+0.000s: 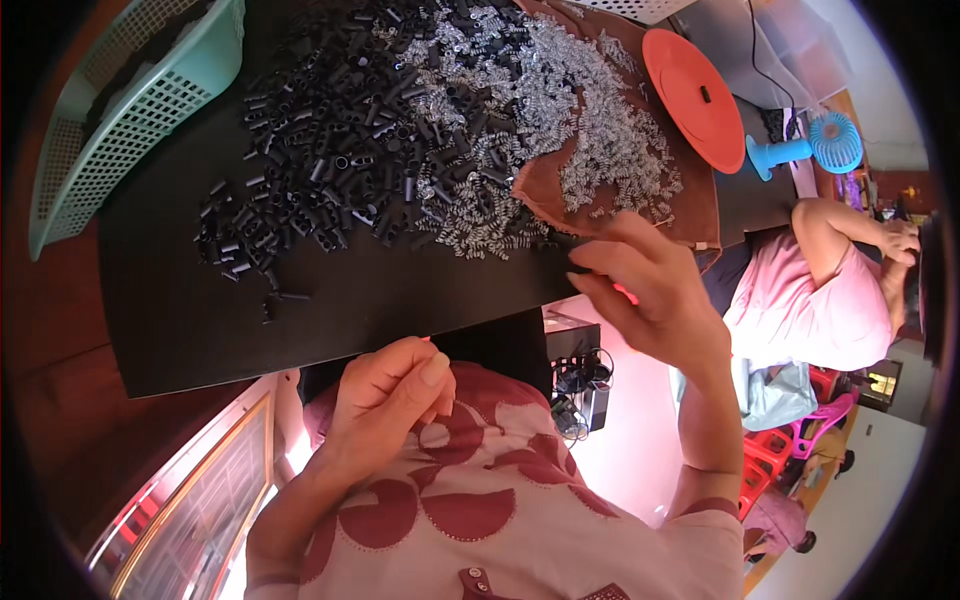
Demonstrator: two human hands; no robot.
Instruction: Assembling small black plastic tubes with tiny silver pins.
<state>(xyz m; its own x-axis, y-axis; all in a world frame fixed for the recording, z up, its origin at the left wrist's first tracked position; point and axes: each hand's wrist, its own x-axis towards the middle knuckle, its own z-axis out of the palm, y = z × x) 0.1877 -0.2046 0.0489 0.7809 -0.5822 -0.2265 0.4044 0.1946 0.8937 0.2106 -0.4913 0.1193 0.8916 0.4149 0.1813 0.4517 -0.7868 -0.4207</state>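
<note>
My left hand [395, 390] is held near the table's front edge, thumb pressed onto curled fingers; whatever may be inside is hidden. To the right, my right hand [650, 290] hovers by the table edge, with a gap between thumb and forefinger and nothing visible there. Its fingertips are close to the near end of a heap of small metal coil springs [480, 235]. Left of the springs lies a large pile of short black tubular pieces [330, 170], partly mixed with them. More springs rest on a brown cloth [545, 190].
On the dark table [330, 330], a red plate [690, 95] bears one small black piece. A blue fan [835, 140] is beyond it. At the left is a green perforated basket [150, 120]. A person in pink [810, 310] sits to the right.
</note>
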